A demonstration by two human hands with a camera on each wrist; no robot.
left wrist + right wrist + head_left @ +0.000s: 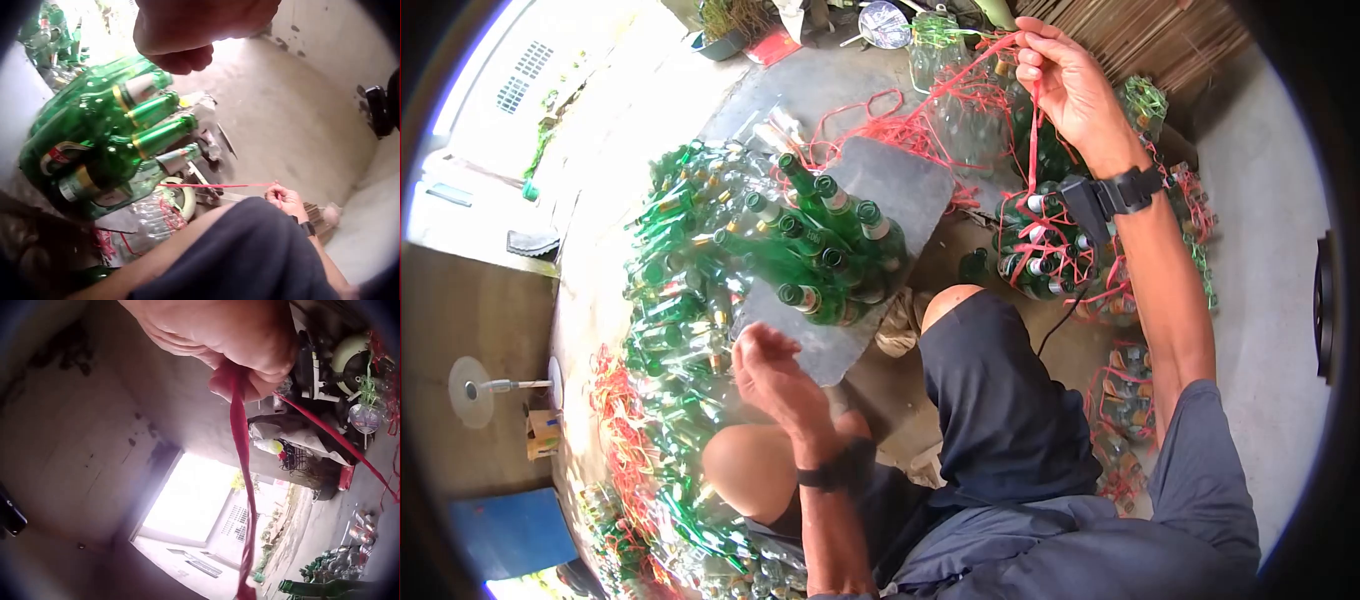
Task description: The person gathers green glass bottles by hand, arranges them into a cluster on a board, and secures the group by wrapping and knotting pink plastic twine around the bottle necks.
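My right hand (pixel 1068 88), raised at the upper right, pinches a red plastic strip (pixel 1033 145). From those fingers one length hangs down and another runs left towards a loose red tangle (pixel 900 130). In the right wrist view the strip (pixel 244 456) drops below the hand. A cluster of upright green glass bottles (pixel 830 240) stands on a flat grey board (pixel 900 170) before my knees. My left hand (pixel 775 380) hovers at the board's near left edge, apart from the bottles, fingers loosely bent and nothing visible in them.
Many loose green bottles (pixel 665 300) lie heaped to the left, beside more red strips (pixel 625 430). Bottles bundled in red strip (pixel 1040 245) are on the floor at right. Clear bottles (pixel 965 120) stand beyond the board. A fan (pixel 472 390) is at far left.
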